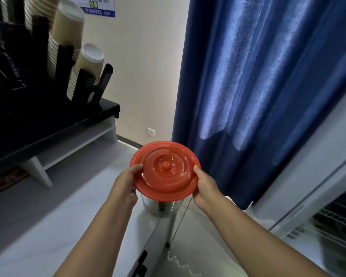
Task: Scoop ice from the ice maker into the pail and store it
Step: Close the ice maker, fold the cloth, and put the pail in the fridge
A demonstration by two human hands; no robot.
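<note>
Blue curtain hangs behind a white tabletop, where the steel pail stands under a tilted red lid. The left hand and right hand each have their grip clamped on opposite rim edges. The lid looks light, stiff and glossy, so probably slippery; the rim seems the safest hold.

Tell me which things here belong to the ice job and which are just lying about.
Job: red lid, held at its edges by the left hand and right hand; steel pail beneath it.
Lying about: stacked paper cups in a black rack, blue curtain, wall socket.
</note>
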